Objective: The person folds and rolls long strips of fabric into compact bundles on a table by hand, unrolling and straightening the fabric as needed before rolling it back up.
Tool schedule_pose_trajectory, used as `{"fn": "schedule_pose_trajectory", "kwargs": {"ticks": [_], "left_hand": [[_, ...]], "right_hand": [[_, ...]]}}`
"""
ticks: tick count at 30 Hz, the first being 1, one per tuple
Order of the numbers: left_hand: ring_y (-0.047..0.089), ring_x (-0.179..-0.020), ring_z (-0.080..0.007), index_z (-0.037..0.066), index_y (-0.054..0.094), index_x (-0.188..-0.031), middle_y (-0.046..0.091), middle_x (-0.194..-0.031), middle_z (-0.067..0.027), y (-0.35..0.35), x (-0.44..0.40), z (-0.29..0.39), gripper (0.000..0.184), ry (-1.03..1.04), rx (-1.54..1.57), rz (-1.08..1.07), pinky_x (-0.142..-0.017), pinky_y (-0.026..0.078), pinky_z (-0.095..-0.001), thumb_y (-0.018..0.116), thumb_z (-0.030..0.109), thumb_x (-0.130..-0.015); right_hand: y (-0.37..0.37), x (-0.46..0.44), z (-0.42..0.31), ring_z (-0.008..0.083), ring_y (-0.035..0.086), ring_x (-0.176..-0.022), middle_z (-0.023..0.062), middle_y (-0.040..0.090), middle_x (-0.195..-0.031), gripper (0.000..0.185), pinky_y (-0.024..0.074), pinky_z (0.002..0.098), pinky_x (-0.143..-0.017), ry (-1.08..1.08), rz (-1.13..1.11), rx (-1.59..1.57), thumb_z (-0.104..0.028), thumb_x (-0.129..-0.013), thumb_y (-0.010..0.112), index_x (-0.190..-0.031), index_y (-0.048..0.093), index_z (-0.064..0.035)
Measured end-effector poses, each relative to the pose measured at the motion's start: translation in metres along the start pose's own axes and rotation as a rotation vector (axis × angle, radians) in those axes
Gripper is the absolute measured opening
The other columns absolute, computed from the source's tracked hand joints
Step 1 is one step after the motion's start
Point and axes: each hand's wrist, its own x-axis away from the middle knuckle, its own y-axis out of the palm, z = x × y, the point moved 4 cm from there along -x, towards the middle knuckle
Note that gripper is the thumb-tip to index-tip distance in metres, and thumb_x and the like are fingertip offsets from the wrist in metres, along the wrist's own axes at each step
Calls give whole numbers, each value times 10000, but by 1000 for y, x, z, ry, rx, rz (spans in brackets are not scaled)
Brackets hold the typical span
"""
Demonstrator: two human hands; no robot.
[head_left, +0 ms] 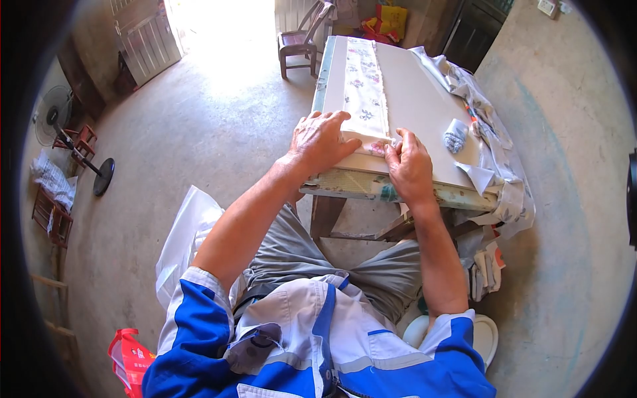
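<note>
A long strip of white floral cloth (pixel 363 79) lies lengthwise along the table's left side, its near end folded over near the front edge. My left hand (pixel 321 140) rests at the left of that fold, thumb stretched onto the cloth and fingers apart from it. At the right corner of the fold, my right hand (pixel 410 167) pinches the cloth strip between thumb and fingers. To the right of my right hand, a small rolled bundle of grey-and-white cloth (pixel 455 135) sits on the white tabletop (pixel 421 99).
More printed cloth (pixel 494 142) drapes over the table's right edge. A wooden chair (pixel 298 43) stands beyond the table's far left corner. On the left are a standing fan (pixel 54 114) and a small wooden chair (pixel 54 215) with cloth. A red bag (pixel 130 358) is at lower left.
</note>
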Motion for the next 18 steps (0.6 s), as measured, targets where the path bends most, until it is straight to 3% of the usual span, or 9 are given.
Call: {"fn": "schedule_pose_trajectory", "kwargs": {"ticks": [4, 10, 11, 16, 18], "left_hand": [[642, -1227, -358, 88, 666, -1374, 719, -1224, -170, 1, -1, 0, 680, -39, -63, 16, -1066, 500, -475, 779, 508, -852], [621, -1255, -364, 142, 675, -1377, 691, -1278, -162, 3, 1, 1, 655, -91, -63, 18, -1087, 490, -487, 778, 517, -851], [616, -1262, -363, 150, 675, -1377, 687, -1283, -163, 4, 2, 0, 651, -102, -64, 11, -1086, 490, -488, 780, 518, -850], [608, -1266, -358, 171, 686, -1365, 697, -1266, -134, 2, 5, 4, 602, -63, -91, 82, -1076, 494, -487, 795, 472, -855], [614, -1256, -343, 157, 723, -1301, 710, -1252, -103, 0, 8, 10, 472, 79, -79, 160, -1072, 499, -476, 774, 386, -892]], "right_hand": [[-3, 0, -10, 398, 646, -1178, 227, 695, -1232, 372, 505, 507, -975, 0, -8, 189, -177, -988, 682, -1296, 638, 27], [10, 22, -39, 356, 533, -1420, 195, 641, -1442, 496, 373, 525, -1162, -459, 12, 276, -243, -997, 654, -1416, 624, 22], [17, 25, -36, 352, 478, -1490, 198, 594, -1525, 554, 316, 532, -1223, -451, -61, 265, -311, -1029, 617, -1473, 591, 19], [13, 27, -25, 330, 458, -1516, 201, 574, -1550, 571, 292, 523, -1254, -349, -193, 290, -368, -1068, 572, -1494, 576, 13], [6, 26, -17, 327, 458, -1517, 197, 569, -1556, 568, 297, 518, -1253, -324, -224, 267, -373, -1073, 569, -1494, 580, 9]]}}
